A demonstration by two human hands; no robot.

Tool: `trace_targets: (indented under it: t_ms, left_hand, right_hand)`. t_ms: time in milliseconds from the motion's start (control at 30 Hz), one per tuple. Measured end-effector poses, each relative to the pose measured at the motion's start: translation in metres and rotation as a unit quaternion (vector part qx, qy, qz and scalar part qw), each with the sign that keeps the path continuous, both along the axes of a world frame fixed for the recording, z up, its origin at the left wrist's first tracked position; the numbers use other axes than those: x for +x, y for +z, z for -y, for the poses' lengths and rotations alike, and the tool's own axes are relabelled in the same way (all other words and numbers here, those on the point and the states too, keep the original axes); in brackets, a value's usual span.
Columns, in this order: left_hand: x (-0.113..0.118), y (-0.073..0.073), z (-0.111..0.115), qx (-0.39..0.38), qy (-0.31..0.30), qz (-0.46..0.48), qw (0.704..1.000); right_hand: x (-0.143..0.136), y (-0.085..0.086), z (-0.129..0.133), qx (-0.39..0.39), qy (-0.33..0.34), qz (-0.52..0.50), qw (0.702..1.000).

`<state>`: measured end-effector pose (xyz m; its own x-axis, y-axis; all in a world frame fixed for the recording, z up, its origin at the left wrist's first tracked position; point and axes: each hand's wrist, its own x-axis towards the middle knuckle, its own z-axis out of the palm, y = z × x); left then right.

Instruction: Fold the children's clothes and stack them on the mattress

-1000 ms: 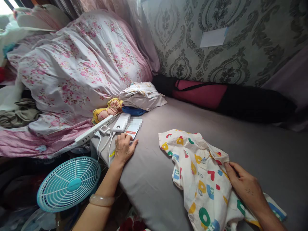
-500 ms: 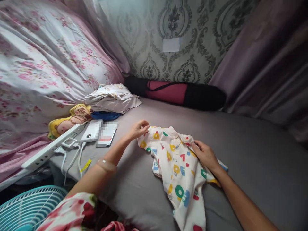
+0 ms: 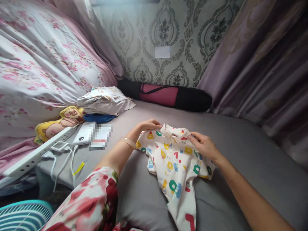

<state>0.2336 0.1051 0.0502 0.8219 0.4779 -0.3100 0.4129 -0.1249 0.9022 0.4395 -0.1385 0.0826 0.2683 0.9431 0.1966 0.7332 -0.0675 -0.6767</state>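
A small white child's shirt (image 3: 172,163) with a colourful letter print lies front up on the grey bed sheet (image 3: 245,160). It has a collar, buttons down the front and short sleeves, and its lower end narrows toward the bottom edge of the view. My left hand (image 3: 150,124) pinches the shoulder beside the collar, fingertips partly hidden. On the other side of the collar, my right hand (image 3: 203,146) grips the opposite shoulder, thumb and fingers closed on the cloth. The sleeve below my right hand is spread out on the sheet.
Folded clothes (image 3: 106,99) lie at the back left, beside a yellow cartoon cushion (image 3: 54,126). A white power strip (image 3: 36,152) with cables and a white device (image 3: 84,134) sit nearer. A black and pink long bag (image 3: 158,95) lies along the wall. A turquoise fan (image 3: 26,215) stands at lower left.
My left hand has moved from the sleeve side of the shoulder in to the collar. The collar now stands up straighter, and the right sleeve lies more spread out. The view has shifted slightly right.
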Motion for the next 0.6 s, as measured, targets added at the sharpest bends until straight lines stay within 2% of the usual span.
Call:
trace_targets:
  t_ms: [133,233,333,400,433,467,533,600]
  left_hand:
    - [-0.018,0.024,0.008,-0.025,-0.006,0.042,0.999]
    - [-0.03,0.049,0.008,0.009,-0.034,0.068,0.997]
    - [-0.03,0.078,0.003,0.105,-0.051,0.075,0.99]
    - [-0.023,0.103,0.001,0.217,-0.032,0.111,0.969]
    - [-0.019,0.118,0.002,0.291,0.007,0.154,0.944]
    - [-0.014,0.134,0.004,0.368,0.062,0.205,0.905]
    - [-0.007,0.17,0.013,0.503,0.15,0.274,0.806]
    - [-0.002,0.203,0.024,0.59,0.225,0.323,0.705]
  right_hand:
    - [0.008,0.023,0.002,-0.002,0.001,0.039,0.999]
    - [0.02,0.04,-0.003,-0.019,0.027,0.064,0.997]
    - [0.033,0.065,-0.011,-0.017,0.041,0.106,0.993]
    - [0.037,0.089,-0.016,0.003,0.034,0.153,0.988]
    - [0.036,0.104,-0.017,0.021,0.018,0.181,0.983]
    - [0.034,0.12,-0.017,0.046,-0.01,0.213,0.976]
    - [0.026,0.152,-0.016,0.149,-0.095,0.273,0.945]
    - [0.017,0.177,-0.016,0.251,-0.159,0.32,0.9]
